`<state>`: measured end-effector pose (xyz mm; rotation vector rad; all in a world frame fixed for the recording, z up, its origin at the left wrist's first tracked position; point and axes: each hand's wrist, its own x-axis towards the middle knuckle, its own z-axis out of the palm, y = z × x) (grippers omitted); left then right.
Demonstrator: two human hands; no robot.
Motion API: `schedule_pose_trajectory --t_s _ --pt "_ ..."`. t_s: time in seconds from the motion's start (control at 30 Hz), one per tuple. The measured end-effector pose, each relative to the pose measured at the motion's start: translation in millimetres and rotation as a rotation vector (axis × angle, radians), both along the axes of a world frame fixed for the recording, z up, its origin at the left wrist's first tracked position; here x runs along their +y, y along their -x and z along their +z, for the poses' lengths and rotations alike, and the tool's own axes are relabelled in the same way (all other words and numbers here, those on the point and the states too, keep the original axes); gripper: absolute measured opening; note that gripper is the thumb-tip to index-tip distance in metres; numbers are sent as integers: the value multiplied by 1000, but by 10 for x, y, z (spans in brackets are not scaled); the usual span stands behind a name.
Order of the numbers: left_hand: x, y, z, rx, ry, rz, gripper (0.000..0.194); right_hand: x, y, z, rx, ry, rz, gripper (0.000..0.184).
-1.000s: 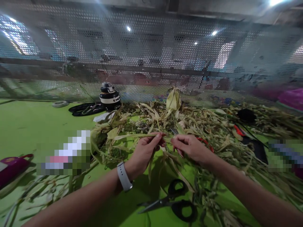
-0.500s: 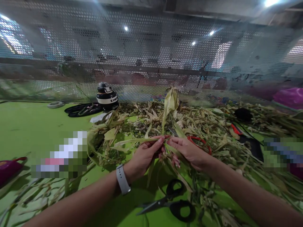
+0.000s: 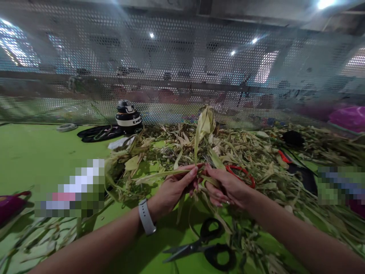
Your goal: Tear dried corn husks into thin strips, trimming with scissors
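My left hand, with a pale watch strap on its wrist, pinches the base of a bundle of dried, husk-like leaves. The bundle stands upright above the fingers, its pale top folded over. A long leaf strip sticks out leftward from that grip. My right hand meets it from the right, thumb and fingers closed on a leaf strip by the same base. The exact grip points are partly hidden by the fingers. Black-handled scissors lie partly open on the green table below my hands.
Dried leaves are heaped behind and to the right. A red loop lies behind my right hand. A black bottle and black pouch stand back left, before a perforated metal screen. A purple object lies left.
My right hand has turned a little, its thumb higher and its lower fingers shifted rightward along the leaf strip. My left hand keeps its pinch almost unmoved. The scissors lie where they were.
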<state>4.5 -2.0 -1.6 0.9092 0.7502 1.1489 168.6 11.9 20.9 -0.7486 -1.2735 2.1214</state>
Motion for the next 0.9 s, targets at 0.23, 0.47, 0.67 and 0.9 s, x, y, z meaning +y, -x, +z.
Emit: schedule_pose_trajectory --t_s 0.23,0.47,0.67,0.9 --pt "-5 14 1 32 -55 -14 34 2 45 -40 45 -9 -76 11" --pt "5 36 21 80 -84 -40 38 34 61 -16 57 25 -309 15" --pt "14 64 34 121 -95 -52 39 83 -3 15 -187 -338 -439 14" --pt "20 51 61 166 -98 -35 40 121 -158 49 -767 -1709 -444 18"
